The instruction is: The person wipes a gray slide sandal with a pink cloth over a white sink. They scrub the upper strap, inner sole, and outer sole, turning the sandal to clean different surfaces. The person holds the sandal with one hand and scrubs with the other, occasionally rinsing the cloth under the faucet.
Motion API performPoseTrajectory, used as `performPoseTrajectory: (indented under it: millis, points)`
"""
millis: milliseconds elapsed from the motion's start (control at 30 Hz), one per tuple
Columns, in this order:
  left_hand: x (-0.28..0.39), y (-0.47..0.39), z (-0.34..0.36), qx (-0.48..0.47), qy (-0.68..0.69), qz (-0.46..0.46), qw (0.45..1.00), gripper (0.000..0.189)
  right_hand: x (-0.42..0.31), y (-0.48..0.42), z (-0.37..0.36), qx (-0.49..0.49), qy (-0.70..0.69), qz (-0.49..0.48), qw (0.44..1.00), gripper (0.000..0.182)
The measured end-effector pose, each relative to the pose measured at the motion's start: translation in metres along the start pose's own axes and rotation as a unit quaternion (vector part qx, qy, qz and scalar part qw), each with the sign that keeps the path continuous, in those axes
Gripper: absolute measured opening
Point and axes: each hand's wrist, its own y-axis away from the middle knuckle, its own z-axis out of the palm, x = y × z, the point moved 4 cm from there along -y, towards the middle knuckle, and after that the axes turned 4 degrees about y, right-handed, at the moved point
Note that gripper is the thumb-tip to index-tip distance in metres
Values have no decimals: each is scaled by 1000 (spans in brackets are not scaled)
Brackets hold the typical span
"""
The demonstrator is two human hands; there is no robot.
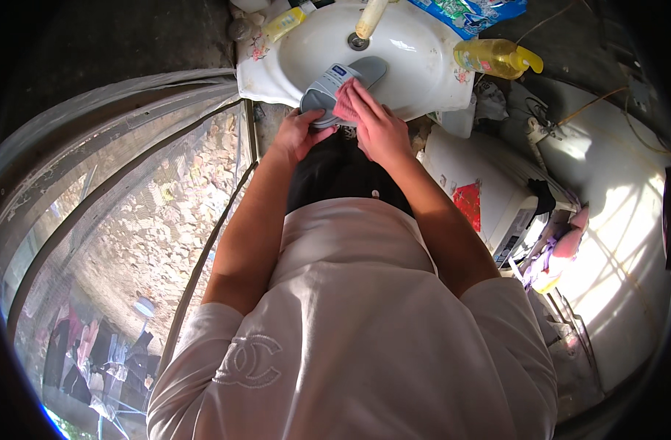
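A grey slide sandal (325,82) is held over the near rim of a white ceramic washbasin (423,66), its far end reaching over the bowl. My left hand (302,131) grips the sandal's near end, thumb on top. Pressed under the fingers of my right hand (382,126) is a pink cloth (346,102), which lies against the right side of the sandal's strap. The strap bears a small dark blue label with writing. Above the drain (358,41) hangs a pale spout (371,19).
On the basin's right rim lies a yellow pump bottle (487,58), near a blue plastic packet (473,14). A yellow tube (286,23) rests on the left rim. To the right stands a white appliance (478,181), probably a washing machine. A screened window (165,181) is on the left.
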Motion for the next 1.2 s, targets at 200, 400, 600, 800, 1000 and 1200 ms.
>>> performPoseTrajectory:
  millis: [200,400,600,800,1000,1200]
  points:
    - [-20,-17,11,11,134,-56,989,23,-6,14,14,80,-59,18,995,72]
    - [-19,-11,7,27,128,-38,991,22,23,39,-5,57,-159,6,986,66]
    - [-37,-10,23,43,98,10,994,23,47,-14,31,12,-175,173,969,60]
    - [-48,-11,19,56,13,94,994,22,17,28,13,-17,-142,174,974,57]
    - [-71,-2,24,35,-83,157,983,30,28,-13,-13,-9,-200,190,961,46]
    - [-77,-17,20,-41,-159,210,964,38,-19,25,31,-11,-33,25,999,38]
